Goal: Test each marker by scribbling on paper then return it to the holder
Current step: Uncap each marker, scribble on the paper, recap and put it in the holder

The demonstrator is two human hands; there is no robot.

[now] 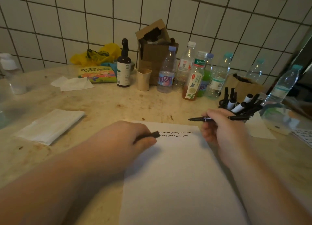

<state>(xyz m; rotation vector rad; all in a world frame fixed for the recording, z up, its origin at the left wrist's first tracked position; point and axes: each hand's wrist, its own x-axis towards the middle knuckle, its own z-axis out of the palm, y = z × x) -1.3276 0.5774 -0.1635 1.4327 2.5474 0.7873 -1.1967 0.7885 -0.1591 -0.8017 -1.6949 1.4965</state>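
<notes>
A white sheet of paper [177, 174] lies on the counter in front of me, with two wavy black scribble lines [175, 134] near its top edge. My right hand [221, 128] grips an uncapped black marker [199, 119] held level above the paper's top right corner, tip pointing left. My left hand [135, 133] rests on the paper's top left corner, closed around a black marker cap [156, 134]. Behind my right hand stands a dark holder [224, 105] with several black and white markers [239, 105] sticking out.
Along the tiled wall stand several plastic bottles [166, 72], a brown dropper bottle [124, 67], a beige cup [143, 79], a cardboard box [153, 56] and a snack packet [98, 74]. Folded tissues [49, 126] lie at the left. A tape dispenser [276, 118] sits right of the holder.
</notes>
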